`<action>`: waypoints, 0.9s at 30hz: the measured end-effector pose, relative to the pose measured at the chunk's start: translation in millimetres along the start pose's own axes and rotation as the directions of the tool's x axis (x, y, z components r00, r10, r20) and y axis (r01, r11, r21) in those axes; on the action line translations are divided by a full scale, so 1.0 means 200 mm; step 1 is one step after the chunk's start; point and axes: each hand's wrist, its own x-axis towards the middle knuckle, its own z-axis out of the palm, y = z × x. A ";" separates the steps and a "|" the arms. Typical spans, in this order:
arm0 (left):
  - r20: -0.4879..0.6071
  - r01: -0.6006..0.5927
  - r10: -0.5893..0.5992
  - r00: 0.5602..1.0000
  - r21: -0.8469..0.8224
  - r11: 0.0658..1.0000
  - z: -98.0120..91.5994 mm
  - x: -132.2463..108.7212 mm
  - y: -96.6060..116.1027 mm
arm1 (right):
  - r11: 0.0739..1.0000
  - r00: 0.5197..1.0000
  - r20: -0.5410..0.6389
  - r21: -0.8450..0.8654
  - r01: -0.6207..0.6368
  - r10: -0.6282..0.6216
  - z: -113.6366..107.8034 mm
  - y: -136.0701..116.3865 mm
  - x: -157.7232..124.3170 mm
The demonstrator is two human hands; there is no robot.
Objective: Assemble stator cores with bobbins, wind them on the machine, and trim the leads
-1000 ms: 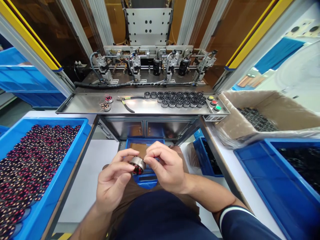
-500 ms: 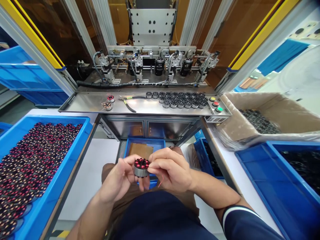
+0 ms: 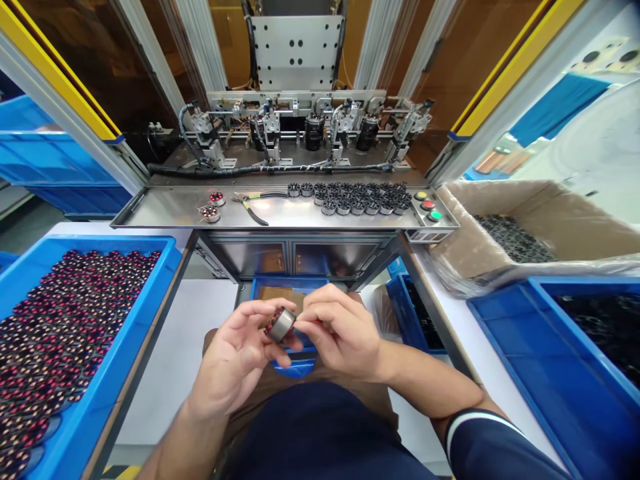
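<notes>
A motor stator (image 3: pixel 281 325), a grey metal ring with red windings, is tilted on its side in front of my lap. The fingers of my left hand (image 3: pixel 240 350) curl round it from the left, with its red-wound face turned to that side. My right hand (image 3: pixel 343 330) is closed in a pinch, thumb and forefinger tips meeting at the stator's right edge. Whatever lies between those fingertips is hidden. On the metal tray (image 3: pixel 180 215) ahead, two wound stators lie at the left, one red (image 3: pixel 217 199) and one copper-coloured (image 3: pixel 209 213) with loose wire ends.
Cutting pliers (image 3: pixel 253 208) and rows of black stator cores (image 3: pixel 360 200) lie on the tray before a winding machine (image 3: pixel 315 133). A blue bin (image 3: pixel 167 260) of wound stators stands left. Right are coloured buttons (image 3: pixel 429 205), a plastic-lined box (image 3: pixel 460 257) and a blue bin (image 3: pixel 515 353).
The stator has tipped from upright onto its side, its wound face turning left. A thin red wire hanging below my right hand no longer shows. The view has shifted slightly.
</notes>
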 end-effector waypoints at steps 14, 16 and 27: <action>0.081 0.258 -0.255 0.964 -0.026 0.966 0.00 0.02 -0.04 | 0.993 0.993 0.027 0.043 0.113 -0.114 -0.02 0.02 -0.02; 0.007 0.189 -0.189 0.982 -0.041 0.981 0.00 0.01 -0.05 | 0.986 0.989 0.028 0.088 0.140 -0.143 -0.03 0.03 -0.02; -0.047 0.112 -0.111 0.993 0.018 0.994 0.01 -0.02 -0.04 | 0.965 0.985 0.079 0.227 0.131 -0.152 -0.06 0.08 0.04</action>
